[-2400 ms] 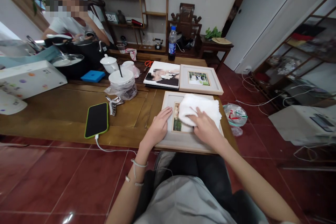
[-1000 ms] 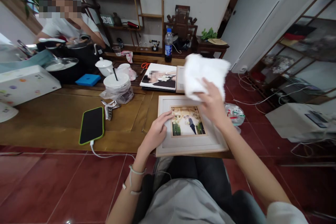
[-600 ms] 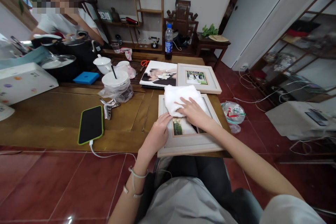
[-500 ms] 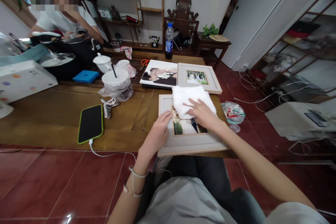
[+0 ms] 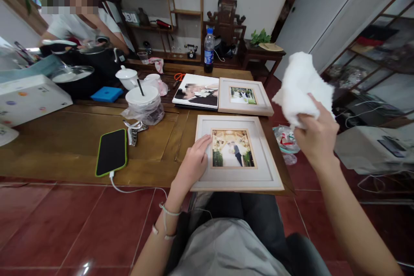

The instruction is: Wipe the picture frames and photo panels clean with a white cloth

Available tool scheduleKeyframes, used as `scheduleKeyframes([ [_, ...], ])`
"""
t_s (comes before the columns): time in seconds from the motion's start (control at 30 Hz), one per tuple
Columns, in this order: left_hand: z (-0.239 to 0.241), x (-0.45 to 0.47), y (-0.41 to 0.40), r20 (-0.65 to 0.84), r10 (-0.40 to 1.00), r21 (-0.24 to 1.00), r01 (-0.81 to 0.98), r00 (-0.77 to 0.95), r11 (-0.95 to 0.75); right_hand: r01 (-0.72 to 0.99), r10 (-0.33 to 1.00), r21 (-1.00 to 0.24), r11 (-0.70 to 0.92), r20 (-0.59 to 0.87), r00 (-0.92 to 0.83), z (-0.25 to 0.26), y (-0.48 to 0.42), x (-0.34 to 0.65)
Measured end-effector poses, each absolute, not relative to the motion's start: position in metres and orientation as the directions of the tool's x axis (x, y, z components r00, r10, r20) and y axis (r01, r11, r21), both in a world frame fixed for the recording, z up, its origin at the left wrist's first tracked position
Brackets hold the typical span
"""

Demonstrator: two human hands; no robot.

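The left hand (image 5: 193,161) lies flat, fingers extended and gripping nothing, on the left border of the light-wood photo frame (image 5: 233,148), face up at the near edge of the tabletop (image 5: 155,151). Light, even hold-down pressure is advisable against slippage. Further right, clear of the frame, a bunched white towel (image 5: 302,88) is grasped by the right hand (image 5: 318,136); a flatter fold should improve contact.
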State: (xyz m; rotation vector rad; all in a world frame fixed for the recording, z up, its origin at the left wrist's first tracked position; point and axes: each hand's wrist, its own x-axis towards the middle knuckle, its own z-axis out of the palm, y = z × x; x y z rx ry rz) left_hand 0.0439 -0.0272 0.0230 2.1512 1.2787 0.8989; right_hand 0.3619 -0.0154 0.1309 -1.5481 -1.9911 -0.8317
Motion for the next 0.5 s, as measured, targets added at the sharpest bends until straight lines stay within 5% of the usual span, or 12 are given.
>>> scheduleKeyframes([
  [0.13, 0.014, 0.040, -0.020, 0.357, 0.863, 0.660, 0.557, 0.357, -0.503, 0.862, 0.719, 0.241, 0.446, 0.476, -0.506, 0.103, -0.014, 0.338],
  [0.27, 0.009, 0.039, -0.019, 0.374, 0.854, 0.644, 0.561, 0.362, -0.520, 0.839, 0.815, 0.198, 0.507, 0.207, -0.541, 0.072, -0.010, 0.312],
  [0.5, 0.007, 0.042, -0.023, 0.380, 0.860, 0.639, 0.575, 0.340, -0.510, 0.840, 0.832, 0.144, 0.524, 0.126, -0.540, 0.067, -0.026, 0.300],
])
